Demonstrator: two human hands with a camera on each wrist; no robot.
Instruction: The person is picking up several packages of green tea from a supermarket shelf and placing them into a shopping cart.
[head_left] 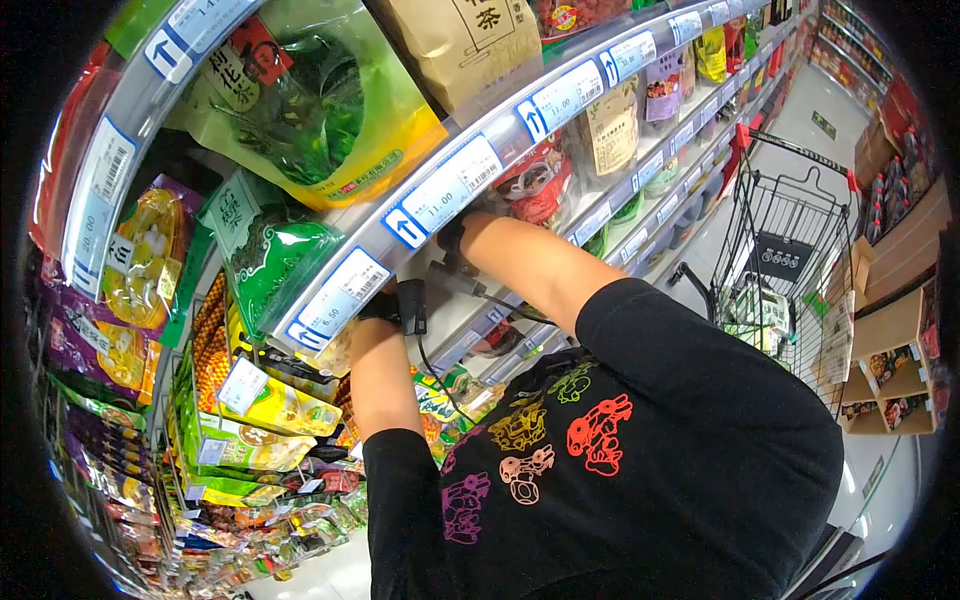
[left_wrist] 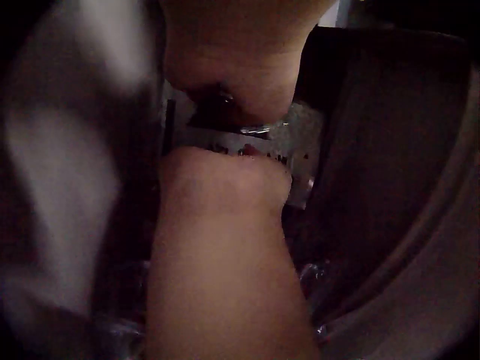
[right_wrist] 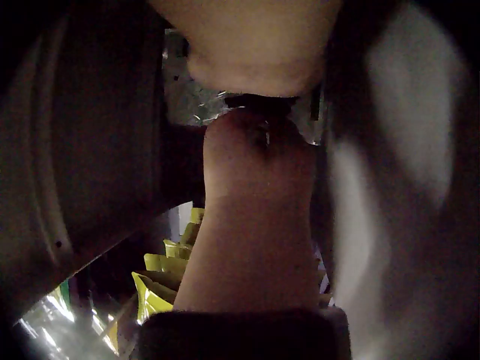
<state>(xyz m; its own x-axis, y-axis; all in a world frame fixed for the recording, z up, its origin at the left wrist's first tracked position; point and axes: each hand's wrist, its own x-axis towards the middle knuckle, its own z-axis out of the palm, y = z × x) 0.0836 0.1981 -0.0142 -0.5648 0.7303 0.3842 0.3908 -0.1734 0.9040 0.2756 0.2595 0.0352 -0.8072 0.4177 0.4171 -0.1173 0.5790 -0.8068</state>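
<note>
In the left wrist view my left hand point(left_wrist: 225, 184) reaches up from below, fingers curled at a clear plastic packet point(left_wrist: 304, 142) with small dark print. My right hand point(right_wrist: 259, 154), also bent at the fingers, comes at the same packet from the opposite side in the right wrist view. The two hands face each other with a narrow gap between them, and the packet shows in and around it. What the packet contains cannot be told in the dark. From the head, the shelf edge point(head_left: 440, 205) hides both hands; only the forearms and dark wrist straps show.
Bagged teas, including a green bag point(head_left: 270, 235) and a yellow-green pouch point(head_left: 330, 150), fill the shelf above and left. Hanging packets point(head_left: 270, 400) crowd the lower left. A shopping cart point(head_left: 780, 240) stands in the aisle at right, near cardboard boxes point(head_left: 890, 350).
</note>
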